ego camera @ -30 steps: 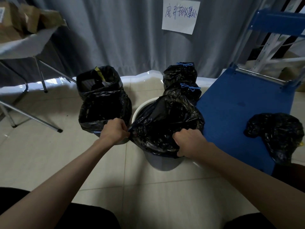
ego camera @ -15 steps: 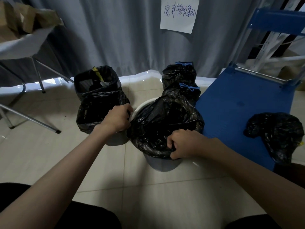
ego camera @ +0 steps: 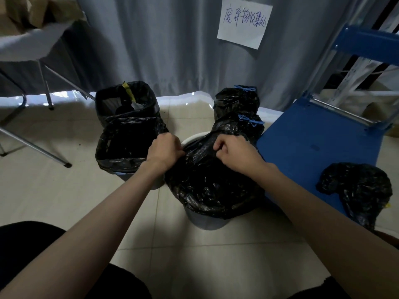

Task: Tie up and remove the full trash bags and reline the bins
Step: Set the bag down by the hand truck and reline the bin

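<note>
A white bin stands on the floor in front of me with a black liner bag draped over its near rim. My left hand grips the liner's edge at the far left of the rim. My right hand pinches the liner's edge near the far side. Left of it stands a second bin lined in black, and behind that a third lined bin holding some trash. Two tied black bags with blue drawstrings stand behind the white bin.
A blue platform cart lies to the right with another black bag on its near corner. A folding table's metal legs stand at the left. A grey curtain with a paper sign hangs behind. Tiled floor is around the bins.
Both hands have moved from the near side of the rim to the far side, drawing the liner's edge along with them. The bin and the other bags stay put.
</note>
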Demonstrator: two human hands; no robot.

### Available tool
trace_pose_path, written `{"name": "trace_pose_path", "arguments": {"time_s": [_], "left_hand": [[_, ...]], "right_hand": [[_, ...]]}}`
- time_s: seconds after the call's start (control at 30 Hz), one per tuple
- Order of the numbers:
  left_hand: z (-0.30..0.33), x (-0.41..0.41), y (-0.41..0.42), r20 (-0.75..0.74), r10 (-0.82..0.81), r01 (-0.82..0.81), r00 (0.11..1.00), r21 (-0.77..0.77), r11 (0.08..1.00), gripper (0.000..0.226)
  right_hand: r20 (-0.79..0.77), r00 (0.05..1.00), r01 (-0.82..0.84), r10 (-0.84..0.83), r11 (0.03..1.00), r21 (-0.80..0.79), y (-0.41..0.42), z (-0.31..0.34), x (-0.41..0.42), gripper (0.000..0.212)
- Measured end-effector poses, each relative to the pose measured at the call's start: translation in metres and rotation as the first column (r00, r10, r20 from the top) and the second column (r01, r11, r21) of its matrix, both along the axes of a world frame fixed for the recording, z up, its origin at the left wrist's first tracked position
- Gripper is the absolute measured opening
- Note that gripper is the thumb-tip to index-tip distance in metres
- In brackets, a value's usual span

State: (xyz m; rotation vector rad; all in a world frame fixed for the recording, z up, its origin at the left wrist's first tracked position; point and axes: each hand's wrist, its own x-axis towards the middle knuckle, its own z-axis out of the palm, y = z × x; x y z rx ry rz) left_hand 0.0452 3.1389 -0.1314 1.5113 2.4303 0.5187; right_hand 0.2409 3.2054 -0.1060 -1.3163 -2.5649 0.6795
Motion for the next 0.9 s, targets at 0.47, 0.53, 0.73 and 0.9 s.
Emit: {"name": "trace_pose_path", "arguments": {"time_s": [0.47, 0.53, 0.73, 0.9], "left_hand": [[-0.001, -0.009, 0.016, -0.002, 0.065, -0.065, 0.998, 0.031, 0.997, 0.008], [0.001, -0.012, 0.021, 0.0, 0.069, -0.069, 0.998, 0.009, 0.998, 0.008], [-0.001, -0.018, 0.035, 0.014, 0.106, -0.106, 0.994, -0.016, 0.994, 0.012], [-0.006, -0.021, 0.043, 0.04, 0.141, -0.14, 0.989, -0.033, 0.99, 0.011]], "right_hand": [[0.279, 0.953, -0.151, 0.114, 0.982, 0.117, 0.056, -0.013, -0.022, 0.049], [0.259, 0.96, -0.147, 0.102, 0.976, 0.16, 0.058, -0.014, -0.022, 0.056], [0.221, 0.967, -0.163, 0.127, 0.975, 0.153, 0.059, -0.02, -0.022, 0.055], [0.246, 0.954, -0.208, 0.17, 0.968, 0.138, 0.056, -0.021, -0.024, 0.041]]}}
